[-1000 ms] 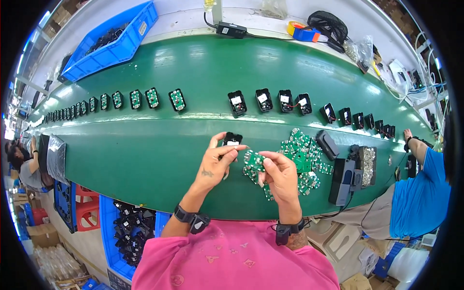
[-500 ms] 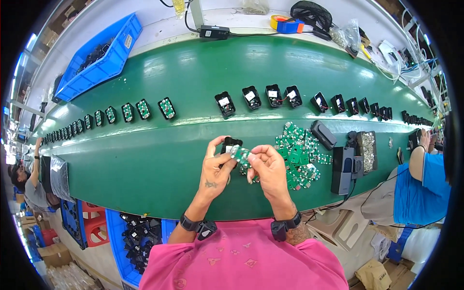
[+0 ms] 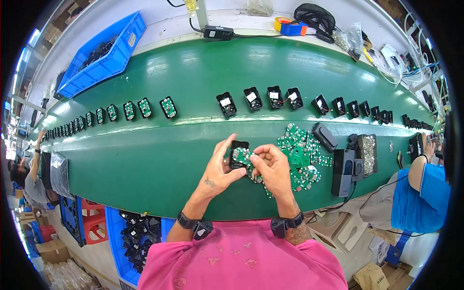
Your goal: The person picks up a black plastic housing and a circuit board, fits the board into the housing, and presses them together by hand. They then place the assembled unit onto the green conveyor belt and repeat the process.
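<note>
Between my hands is a small open black plastic case (image 3: 240, 144). My left hand (image 3: 215, 174) steadies its left side, index finger raised and thumb near the lower edge. A green circuit board (image 3: 241, 155) lies over the case opening, pinched at its right corner by my right hand (image 3: 273, 167). My fingers partly hide how the board sits in the case. Right beside my right hand spreads a pile of green circuit boards (image 3: 300, 153), some of them reaching below the case.
A row of black cases with green boards (image 3: 168, 107) runs left; cases with white pieces inside (image 3: 226, 103) run right. Blue bins (image 3: 99, 67) stand far left and below the bench. A grey-black device (image 3: 342, 170) and parts tray (image 3: 368, 153) lie right. Co-workers sit at both ends.
The circuit board has come down from a tilted hold above the case to lie flatter over its opening. My left hand has opened wider, its index finger lifting.
</note>
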A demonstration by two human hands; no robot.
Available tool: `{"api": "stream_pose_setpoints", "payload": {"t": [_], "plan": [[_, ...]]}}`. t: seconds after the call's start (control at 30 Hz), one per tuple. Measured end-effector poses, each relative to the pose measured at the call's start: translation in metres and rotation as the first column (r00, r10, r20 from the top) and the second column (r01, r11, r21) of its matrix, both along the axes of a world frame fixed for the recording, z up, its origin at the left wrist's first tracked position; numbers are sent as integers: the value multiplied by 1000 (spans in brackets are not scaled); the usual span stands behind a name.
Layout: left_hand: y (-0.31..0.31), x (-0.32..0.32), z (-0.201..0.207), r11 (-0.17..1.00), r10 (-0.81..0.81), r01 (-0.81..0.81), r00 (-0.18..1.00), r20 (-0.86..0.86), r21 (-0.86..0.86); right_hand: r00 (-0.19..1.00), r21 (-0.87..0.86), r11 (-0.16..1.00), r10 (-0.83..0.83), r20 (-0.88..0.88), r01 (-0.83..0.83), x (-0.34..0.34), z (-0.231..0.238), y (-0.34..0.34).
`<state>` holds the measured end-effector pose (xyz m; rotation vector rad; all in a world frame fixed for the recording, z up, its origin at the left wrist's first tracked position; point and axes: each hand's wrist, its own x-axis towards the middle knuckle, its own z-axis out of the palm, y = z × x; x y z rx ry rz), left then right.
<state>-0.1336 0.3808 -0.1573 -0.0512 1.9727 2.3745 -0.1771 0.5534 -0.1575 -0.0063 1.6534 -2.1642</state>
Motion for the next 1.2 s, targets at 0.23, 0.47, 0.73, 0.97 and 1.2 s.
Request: {"api": "stream_pose_setpoints", "payload": {"t": [0.23, 0.47, 0.73, 0.97, 1.2], "plan": [[6, -3, 15, 983, -67, 37, 984, 163, 182, 970, 243, 968, 119, -211, -66, -4, 0, 11], [9, -1, 17, 992, -22, -9, 969, 245, 122, 870, 433, 896, 137, -474, 95, -2, 9, 5], [18, 1, 8, 999, 1, 2, 994, 107, -34, 882, 335, 918, -33, -469, 213, 2, -11, -3], [28, 2, 7, 998, -29, 22, 994, 109, 64, 872, 228, 953, -68, -484, 201, 13, -10, -9], [25, 3, 12, 994, -16, -3, 985, 172, 112, 881, 142, 973, -96, -463, 180, 11, -8, -7]]}}
